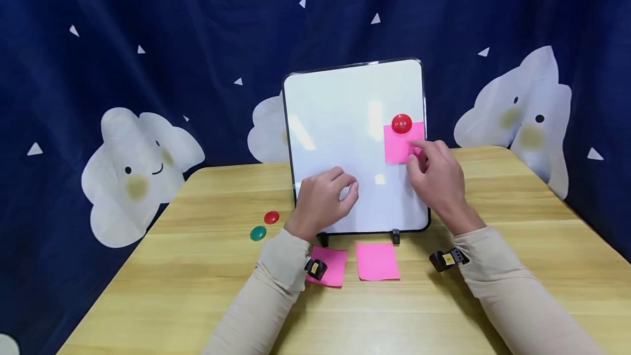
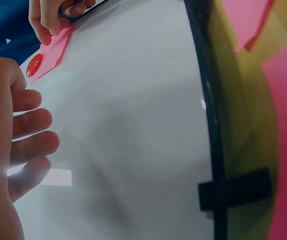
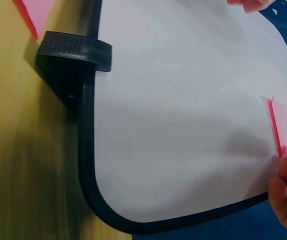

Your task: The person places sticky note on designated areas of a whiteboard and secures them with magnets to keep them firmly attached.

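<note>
A whiteboard [image 1: 340,119] with a black frame stands upright on the table. On its right side a pink sticky note [image 1: 396,149] lies under a round red magnet [image 1: 401,123]. My right hand [image 1: 439,177] is at the note's lower right part, index fingertip on the paper and thumb just below. The right wrist view shows these fingertips [image 3: 286,177] by the edge of the note [image 3: 282,122]. In front of the board's lower left, my left hand [image 1: 322,199] has loosely bent fingers with nothing between them; its fingers [image 2: 33,145] show apart in the left wrist view.
Two pink sheets lie before the board: the left sheet [image 1: 332,268], partly behind my left wrist, and the right sheet [image 1: 377,262]. A red magnet [image 1: 271,217] and a green magnet [image 1: 258,233] rest left of the board. Black feet [image 1: 396,237] hold its lower edge. Behind hangs a dark blue curtain [image 1: 222,26].
</note>
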Demonstrator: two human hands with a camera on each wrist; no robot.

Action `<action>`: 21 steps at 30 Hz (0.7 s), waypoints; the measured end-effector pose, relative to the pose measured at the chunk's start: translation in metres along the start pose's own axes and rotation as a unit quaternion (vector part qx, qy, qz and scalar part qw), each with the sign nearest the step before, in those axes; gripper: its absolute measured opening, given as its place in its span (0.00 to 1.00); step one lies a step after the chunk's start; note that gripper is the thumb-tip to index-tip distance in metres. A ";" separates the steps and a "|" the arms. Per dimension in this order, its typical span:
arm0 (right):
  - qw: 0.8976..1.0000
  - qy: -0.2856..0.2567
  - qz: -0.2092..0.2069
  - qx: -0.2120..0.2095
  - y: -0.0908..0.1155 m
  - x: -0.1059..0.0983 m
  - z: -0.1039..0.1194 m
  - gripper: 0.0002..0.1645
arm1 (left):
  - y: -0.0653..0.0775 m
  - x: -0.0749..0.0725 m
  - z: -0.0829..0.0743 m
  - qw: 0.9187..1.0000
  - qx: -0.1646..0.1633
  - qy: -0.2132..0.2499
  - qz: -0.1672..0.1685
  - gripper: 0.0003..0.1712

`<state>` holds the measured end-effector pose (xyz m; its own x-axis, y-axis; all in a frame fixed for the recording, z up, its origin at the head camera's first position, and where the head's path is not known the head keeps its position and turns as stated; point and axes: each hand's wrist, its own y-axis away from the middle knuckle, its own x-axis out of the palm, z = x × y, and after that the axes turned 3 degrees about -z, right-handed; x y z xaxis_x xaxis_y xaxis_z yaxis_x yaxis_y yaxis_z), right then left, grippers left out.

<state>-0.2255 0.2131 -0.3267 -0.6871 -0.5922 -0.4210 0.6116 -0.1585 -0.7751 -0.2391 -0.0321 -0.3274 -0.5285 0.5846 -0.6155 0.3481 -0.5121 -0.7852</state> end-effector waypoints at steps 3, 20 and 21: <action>1.000 0.003 -0.002 -0.007 0.003 -0.002 0.001 0.18 | 0.008 -0.004 0.000 1.000 0.001 0.002 0.017 0.13; 0.994 0.016 0.073 -0.074 0.030 0.005 0.004 0.14 | 0.043 -0.009 0.006 0.997 -0.025 0.031 0.063 0.12; 0.994 0.013 0.076 -0.078 0.031 0.005 0.006 0.14 | 0.045 -0.008 0.007 0.997 -0.028 0.034 0.065 0.12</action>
<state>-0.2077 0.2007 -0.3506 -0.6027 -0.5795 -0.5486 0.6419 0.0563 -0.7647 -0.2244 -0.0638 -0.3569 -0.4230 0.5577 -0.7141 0.4543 -0.5513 -0.6997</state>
